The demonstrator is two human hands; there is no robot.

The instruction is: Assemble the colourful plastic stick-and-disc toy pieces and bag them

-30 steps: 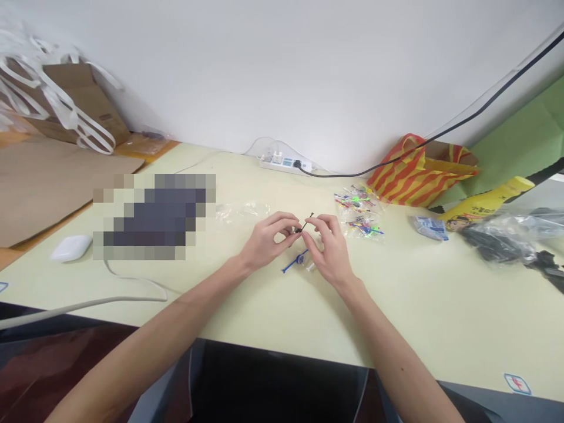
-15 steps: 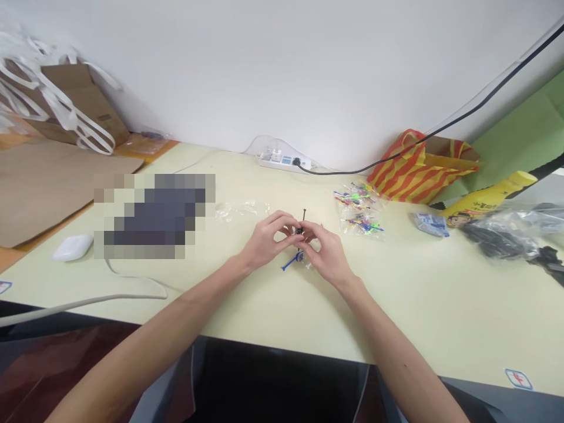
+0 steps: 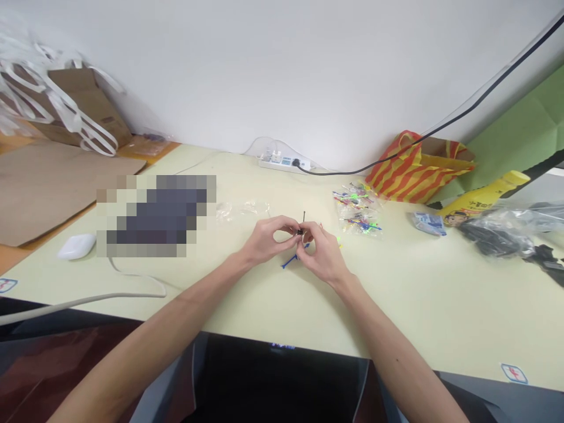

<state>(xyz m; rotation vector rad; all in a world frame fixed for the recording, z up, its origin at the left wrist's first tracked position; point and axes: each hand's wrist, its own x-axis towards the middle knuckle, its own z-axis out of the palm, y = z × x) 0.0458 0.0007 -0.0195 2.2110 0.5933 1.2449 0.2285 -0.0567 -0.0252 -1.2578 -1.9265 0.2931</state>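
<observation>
At the middle of the table, my left hand (image 3: 269,238) and my right hand (image 3: 324,252) meet fingertip to fingertip. Both pinch a small black plastic piece (image 3: 299,232), whose thin black rod (image 3: 304,217) points up and away between the fingers. Most of that piece is hidden by the fingertips. Just below them, a blue plastic stick (image 3: 289,261) with a widened end lies slanted on the table, partly covered by my right hand. Bits of red and yellow plastic show beside my right hand.
Behind to the right lie clear bags of colourful plastic pieces (image 3: 359,208). Farther right are a striped bag (image 3: 414,170), a blue-white packet (image 3: 429,224) and a yellow bottle (image 3: 480,200). A power strip (image 3: 284,163) sits by the wall; a white case (image 3: 76,246) is left.
Both hands stay together on the black piece, with its rod turned slightly. My right-hand fingers have shifted a little, and yellow plastic now shows to their right. The view has moved slightly.
</observation>
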